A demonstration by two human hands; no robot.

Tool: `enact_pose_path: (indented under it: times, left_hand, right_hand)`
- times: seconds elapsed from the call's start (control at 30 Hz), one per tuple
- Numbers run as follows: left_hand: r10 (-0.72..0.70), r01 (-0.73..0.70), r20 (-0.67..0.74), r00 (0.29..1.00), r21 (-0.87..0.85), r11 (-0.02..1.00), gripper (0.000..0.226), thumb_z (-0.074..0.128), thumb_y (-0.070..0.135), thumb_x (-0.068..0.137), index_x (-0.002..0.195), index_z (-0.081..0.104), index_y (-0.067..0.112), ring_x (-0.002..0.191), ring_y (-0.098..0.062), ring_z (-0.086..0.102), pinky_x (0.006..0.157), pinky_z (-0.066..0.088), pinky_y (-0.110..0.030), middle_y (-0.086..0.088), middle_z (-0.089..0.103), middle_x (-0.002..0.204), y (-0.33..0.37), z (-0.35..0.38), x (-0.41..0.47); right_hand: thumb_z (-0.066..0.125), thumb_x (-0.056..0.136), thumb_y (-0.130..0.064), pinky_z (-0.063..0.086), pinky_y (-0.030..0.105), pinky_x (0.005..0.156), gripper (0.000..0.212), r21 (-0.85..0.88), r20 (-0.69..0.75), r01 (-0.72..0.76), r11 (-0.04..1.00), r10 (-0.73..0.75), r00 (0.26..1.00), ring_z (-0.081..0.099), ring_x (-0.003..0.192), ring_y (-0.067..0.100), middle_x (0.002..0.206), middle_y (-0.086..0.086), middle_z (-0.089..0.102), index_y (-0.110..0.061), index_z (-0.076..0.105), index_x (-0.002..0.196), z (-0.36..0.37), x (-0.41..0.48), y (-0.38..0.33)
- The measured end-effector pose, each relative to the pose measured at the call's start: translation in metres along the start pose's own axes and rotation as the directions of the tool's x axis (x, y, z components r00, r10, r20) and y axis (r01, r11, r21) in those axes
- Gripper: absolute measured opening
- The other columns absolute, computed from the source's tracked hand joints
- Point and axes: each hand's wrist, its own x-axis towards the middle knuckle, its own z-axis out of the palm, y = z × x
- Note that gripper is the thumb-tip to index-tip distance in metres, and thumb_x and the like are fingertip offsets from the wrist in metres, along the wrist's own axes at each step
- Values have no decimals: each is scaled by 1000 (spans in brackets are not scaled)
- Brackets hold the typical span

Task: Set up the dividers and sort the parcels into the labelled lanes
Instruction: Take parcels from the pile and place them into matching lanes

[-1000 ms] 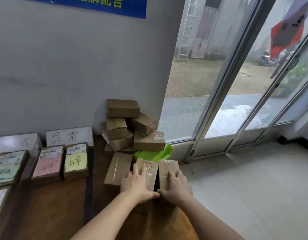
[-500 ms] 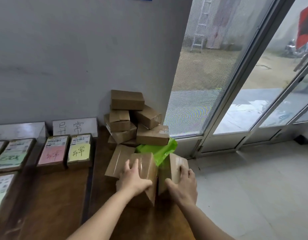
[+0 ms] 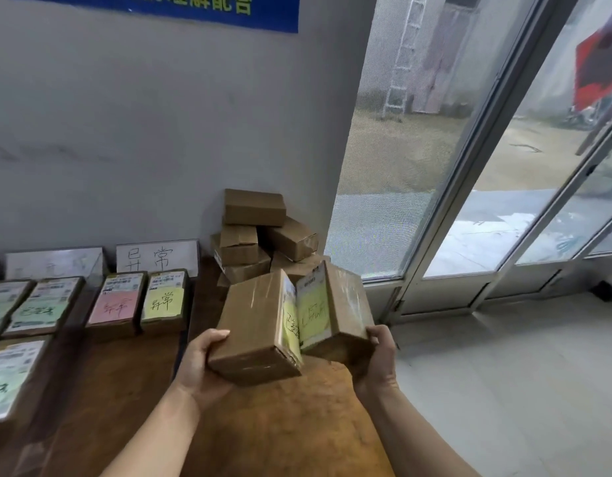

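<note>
**Two parcels lifted for label reading.** One parcel is held in each hand above the wooden table. The left parcel is gripped by the left hand, with the thumb laid on its upper face and the fingers curled beneath. The right parcel is cupped by the right hand, with the fingers wrapped round its outer lower corner.

The two boxes are tipped together like an opened book and appear to touch along their inner edges. Their yellow-labelled inner faces are thus turned toward the viewer, presumably so that the handwritten lane marks can be read before placing.

**Counts.**
- Two parcels are in hand.
- At least five plain boxes are stacked in the unsorted pile against the wall; any behind them are hidden.
- Two sign cards are propped at the wall: a legible lane sign and a fainter sign.
- Below the lane sign, one pink-labelled parcel and one yellow-labelled parcel are laid side by side.
- Further left, three green-labelled parcels are visible, partly cut off by the frame.
</note>
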Motion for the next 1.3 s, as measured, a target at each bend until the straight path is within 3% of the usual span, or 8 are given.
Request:
enact_pose_path:
  times: [0.23,0.33,0.43,0.53,0.67,0.9,1.03,1.3]
  left_hand:
    - [-34,32,-113,993,-22,999,52,64,21,83,133,57,8,105,-35,64,79,52,-48,-18,67,117,-8,-4,-5]
    - [119,-102,-113,986,147,984,48,52,12,97,141,51,31,121,-29,56,86,51,-43,-3,55,139,-7,-9,-3]
    - [200,-158,-74,977,381,911,46,62,24,93,133,52,44,125,-25,53,98,48,-46,1,47,147,-9,-3,-5]
    - [241,-184,-34,970,549,816,76,85,47,59,127,51,49,126,-23,51,102,48,-43,1,42,149,-13,3,-11]
    - [266,-247,73,961,656,713,153,85,75,12,150,33,32,121,-18,45,95,39,-31,-5,44,144,-16,4,-11]
    - [208,-174,28,978,664,727,152,87,73,14,149,34,30,117,-26,57,90,50,-37,-12,47,144,-6,-1,-9]
    - [100,-114,55,993,420,900,128,95,58,30,144,45,27,113,-37,64,91,53,-53,-16,63,130,-5,-7,-8]
    - [-35,-37,155,987,440,897,82,75,60,64,132,62,16,122,-36,58,109,39,-54,-18,64,128,9,10,-15]
  right_hand:
    - [41,85,-13,49,30,59,48,-79,22,45,996,-44,999,62,83,23,107,10,68,-28,67,121,18,-3,-5]
    - [38,90,-4,44,27,55,49,-275,17,109,955,-108,994,54,66,14,85,3,62,-34,69,113,26,-7,-17]
    - [43,100,-24,52,34,72,27,-468,38,177,866,-181,983,58,83,15,96,4,62,-32,67,108,33,-10,-15]
    - [56,75,-80,51,40,91,64,-657,85,173,734,-156,984,62,105,17,117,-3,62,-33,53,119,34,-10,-11]
    - [68,37,-93,51,46,95,99,-820,56,71,569,-45,997,66,105,18,122,-11,60,-56,34,122,26,7,2]
    - [76,48,-63,53,37,65,76,-457,-78,-147,877,125,989,69,93,27,108,8,71,-28,64,115,9,8,1]
    - [60,74,-49,48,47,82,48,-182,3,-251,951,256,967,64,100,36,103,14,68,-16,66,108,13,7,-7]
    - [78,51,-44,56,50,83,78,-101,27,-170,980,173,984,65,106,32,113,14,70,-10,65,120,24,5,-8]
